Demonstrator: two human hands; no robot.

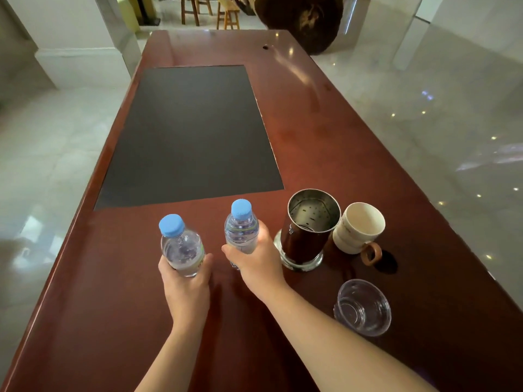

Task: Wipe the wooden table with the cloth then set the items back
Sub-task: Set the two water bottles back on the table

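I look down a long reddish wooden table (325,142) with a dark rectangular mat (192,131) set into its left half. My left hand (185,290) grips a clear water bottle with a blue cap (181,244). My right hand (252,264) grips a second blue-capped water bottle (242,227) just to its right. Both bottles are upright, near the table's front part; whether they touch the wood I cannot tell. No cloth is in view.
Right of the bottles stand a metal-lined tumbler on a glass base (308,230), a cream mug with a brown handle (358,229) and a clear plastic cup (363,306). Glossy tiled floor lies on both sides. Wooden stools (209,9) stand beyond the far end.
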